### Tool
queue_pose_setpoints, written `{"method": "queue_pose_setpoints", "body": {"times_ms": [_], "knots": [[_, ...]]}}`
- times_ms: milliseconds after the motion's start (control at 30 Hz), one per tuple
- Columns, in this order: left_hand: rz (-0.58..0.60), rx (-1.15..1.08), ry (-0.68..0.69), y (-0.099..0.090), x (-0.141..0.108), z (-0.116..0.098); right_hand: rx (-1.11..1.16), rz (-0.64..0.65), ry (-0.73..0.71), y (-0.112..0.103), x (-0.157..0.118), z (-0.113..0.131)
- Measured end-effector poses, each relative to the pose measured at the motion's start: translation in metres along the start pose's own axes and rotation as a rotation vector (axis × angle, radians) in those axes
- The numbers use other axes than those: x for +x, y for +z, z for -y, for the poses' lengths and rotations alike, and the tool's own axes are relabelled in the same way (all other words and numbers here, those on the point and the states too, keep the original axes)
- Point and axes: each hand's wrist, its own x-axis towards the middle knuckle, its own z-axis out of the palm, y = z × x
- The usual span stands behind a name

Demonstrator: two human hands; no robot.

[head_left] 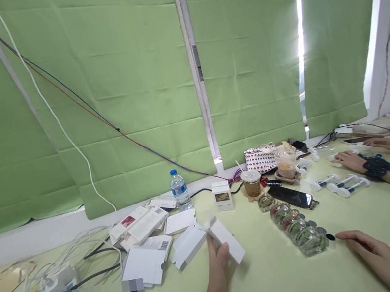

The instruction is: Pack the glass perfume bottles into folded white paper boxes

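Observation:
My left hand (218, 257) is closed around a narrow white carton (227, 241), which is tilted with a flap standing up at its top end. My right hand (373, 253) reaches in from the lower right with its index finger stretched out. That fingertip is at the dark cap (330, 238) of the nearest glass bottle (311, 242); I cannot tell whether they touch. The bottle lies at the front of a row of several clear round ones with caps toward the right. Left of my left hand, an unfolded white carton (189, 247) rests on the table.
White boxes (139, 227) are piled at left, near tangled cables and a power strip (50, 289). Behind stand a water bottle (179, 189), a small white box (222, 196) and a drink cup (251, 184). A phone (291, 196) lies beyond the bottles. Another person's hands (349, 161) are at right.

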Motion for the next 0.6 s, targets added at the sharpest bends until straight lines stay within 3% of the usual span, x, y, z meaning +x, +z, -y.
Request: {"method": "queue_pose_setpoints", "body": {"times_ms": [100,167,267,600], "knots": [[0.209,-0.295,-0.308,-0.002,-0.008,-0.004,-0.001,0.006,0.018,-0.001,-0.001,0.002],[0.261,-0.383,-0.402,-0.003,-0.011,-0.009,-0.006,0.009,0.036,-0.002,-0.002,0.004],[0.309,-0.445,-0.423,-0.005,-0.011,-0.013,-0.009,0.017,0.054,-0.002,-0.003,0.005],[0.311,-0.495,-0.405,-0.011,-0.006,-0.005,-0.018,0.041,0.058,-0.002,-0.002,0.006]]}}
